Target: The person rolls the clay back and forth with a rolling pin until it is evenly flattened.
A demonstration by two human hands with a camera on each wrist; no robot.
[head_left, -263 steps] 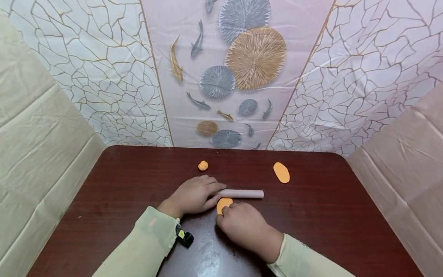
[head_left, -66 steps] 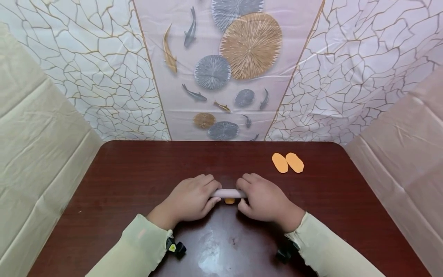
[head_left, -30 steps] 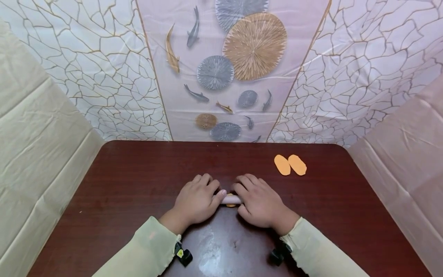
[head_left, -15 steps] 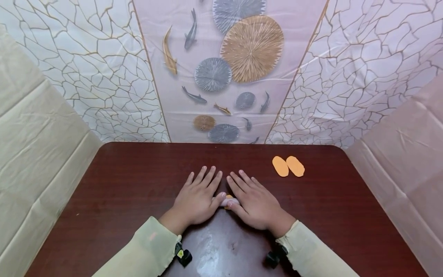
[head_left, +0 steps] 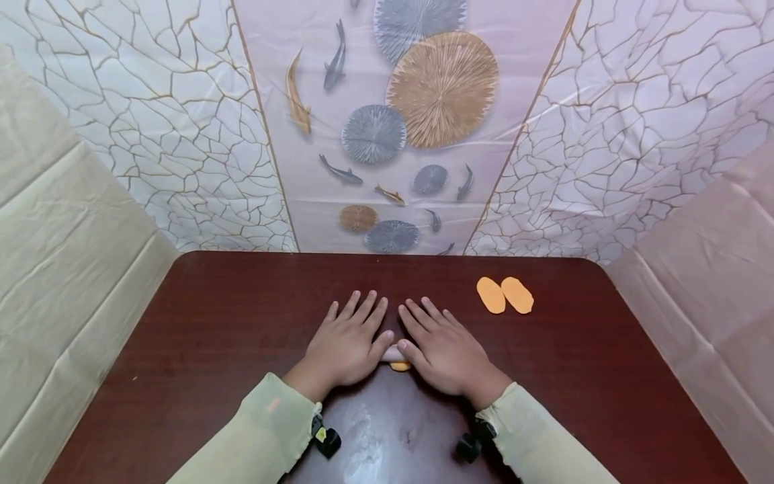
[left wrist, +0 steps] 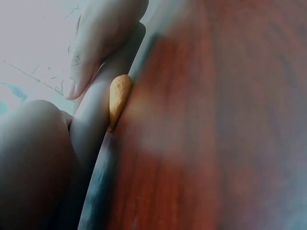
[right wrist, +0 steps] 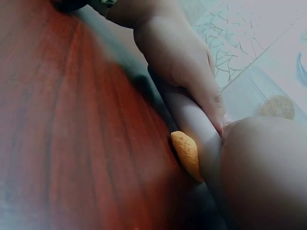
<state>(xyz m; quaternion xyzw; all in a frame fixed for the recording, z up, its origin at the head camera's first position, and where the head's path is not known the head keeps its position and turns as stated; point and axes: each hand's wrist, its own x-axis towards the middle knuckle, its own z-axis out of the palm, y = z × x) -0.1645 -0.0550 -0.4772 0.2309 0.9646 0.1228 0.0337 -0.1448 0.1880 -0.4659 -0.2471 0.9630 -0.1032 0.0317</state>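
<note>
A pale rolling rod (head_left: pixel 394 354) lies crosswise under both palms, only its middle showing between the thumbs. My left hand (head_left: pixel 347 346) rests flat on its left part and my right hand (head_left: pixel 450 349) on its right part, fingers straight and spread towards the far side. Orange dough (head_left: pixel 400 367) sticks out from beneath the rod on the near side. In the left wrist view the dough (left wrist: pixel 119 98) bulges against the rod (left wrist: pixel 91 120); the right wrist view shows the dough (right wrist: pixel 187 154) pressed along the rod (right wrist: pixel 192 120) too.
Two flat orange ovals (head_left: pixel 490 296) (head_left: pixel 517 296) lie side by side at the back right of the dark red table (head_left: pixel 242 289). Behind the table hangs a patterned cloth (head_left: pixel 375 195), with beige cloth on both sides.
A second oval now lies beside the first, and the small lump at the back is gone. Both hands have gone from curled round the rod to flat on it; the rod has shifted slightly.
</note>
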